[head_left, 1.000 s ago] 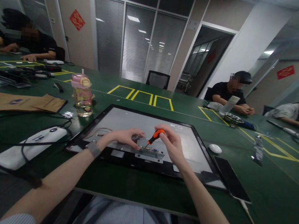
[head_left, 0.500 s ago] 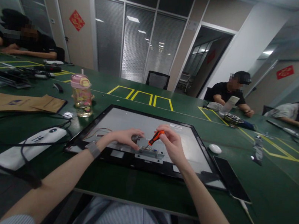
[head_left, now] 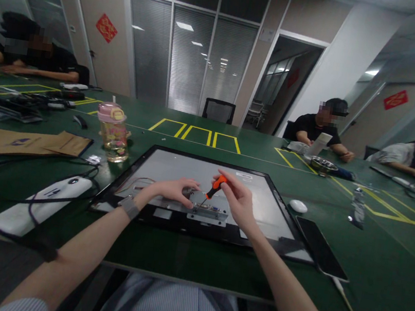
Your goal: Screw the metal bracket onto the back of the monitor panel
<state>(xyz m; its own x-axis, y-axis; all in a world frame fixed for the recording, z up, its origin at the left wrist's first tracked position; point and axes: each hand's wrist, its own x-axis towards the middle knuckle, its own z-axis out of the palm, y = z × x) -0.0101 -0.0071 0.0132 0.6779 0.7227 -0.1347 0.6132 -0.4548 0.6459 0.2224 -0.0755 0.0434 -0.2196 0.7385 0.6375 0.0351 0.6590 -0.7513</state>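
Right hand (head_left: 237, 201) grips orange-handled screwdriver (head_left: 213, 191), fingers (head_left: 227, 179) curled round handle; shaft slants down-left, tip on metal bracket (head_left: 209, 212) at near edge of monitor panel (head_left: 174, 169). Left hand (head_left: 174, 190) rests on panel just left of tip, fingers (head_left: 188, 202) bent and narrow, pressing bracket's left end (whether they pinch anything, cannot tell). Panel lies face-down on green table (head_left: 372, 253), near its front edge. Pink bottle (head_left: 113, 131) beyond panel's far-left corner; phone (head_left: 320, 248) beside near-right corner.
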